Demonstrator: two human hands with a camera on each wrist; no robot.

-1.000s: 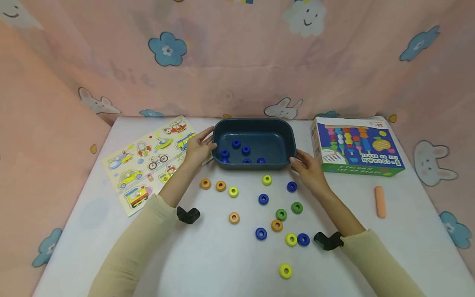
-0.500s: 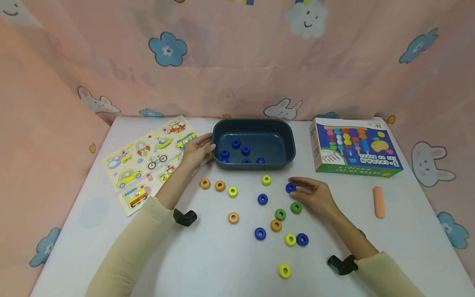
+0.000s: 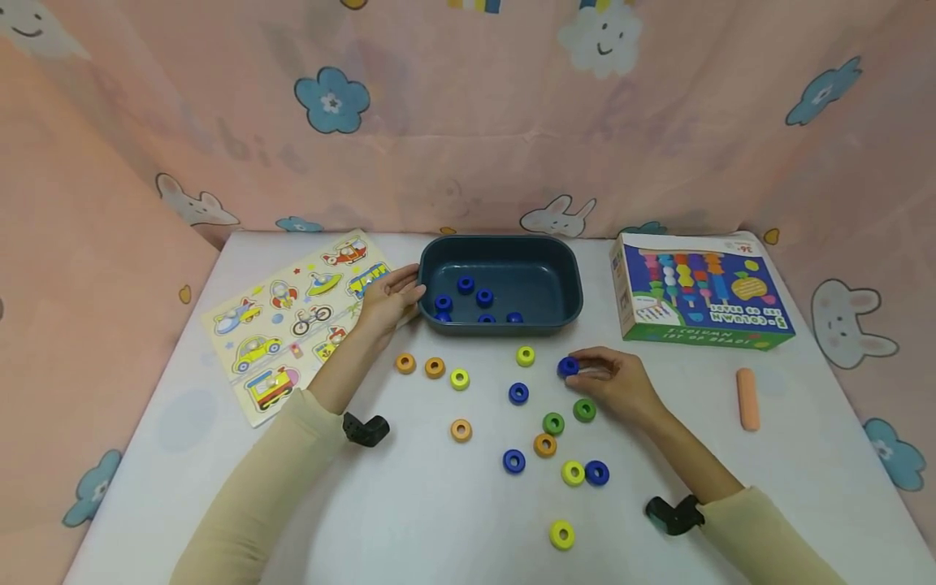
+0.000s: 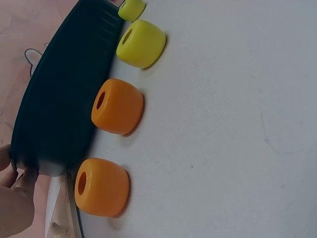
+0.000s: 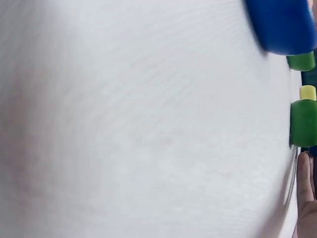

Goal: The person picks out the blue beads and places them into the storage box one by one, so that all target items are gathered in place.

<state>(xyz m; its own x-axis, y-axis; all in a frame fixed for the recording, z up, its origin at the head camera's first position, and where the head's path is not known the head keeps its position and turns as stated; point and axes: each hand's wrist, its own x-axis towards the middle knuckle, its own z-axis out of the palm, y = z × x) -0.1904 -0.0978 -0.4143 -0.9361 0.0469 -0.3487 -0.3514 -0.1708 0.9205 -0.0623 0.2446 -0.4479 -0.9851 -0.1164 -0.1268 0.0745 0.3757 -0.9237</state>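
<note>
A dark teal tray (image 3: pixel 541 294) stands at the back middle of the table with several blue beads (image 3: pixel 465 284) inside. My left hand (image 3: pixel 383 305) holds its left end, fingers and thumb at the rim; the left wrist view catches the fingertips at the tray's end. In front of the tray's right corner, my right hand (image 3: pixel 620 386) pinches a blue bead (image 3: pixel 567 367) between thumb and fingers. Near that hand lie two green beads (image 3: pixel 584 410) and another blue bead (image 3: pixel 518 394). Orange beads (image 4: pixel 117 107) and a yellow bead (image 4: pixel 141 44) sit along the tray's front side.
A picture puzzle board (image 3: pixel 292 321) lies left, partly under the left forearm. At right stand a bead-set box (image 3: pixel 702 288) and an orange stick (image 3: pixel 748 399). Several more beads are scattered in front, including a yellow one (image 3: pixel 561 535). A patterned pink cloth (image 3: pixel 439 146) hangs behind.
My right hand has left the tray's right end, come down toward me and taken hold of a blue bead, which shifts slightly left. The left hand stays at the tray.
</note>
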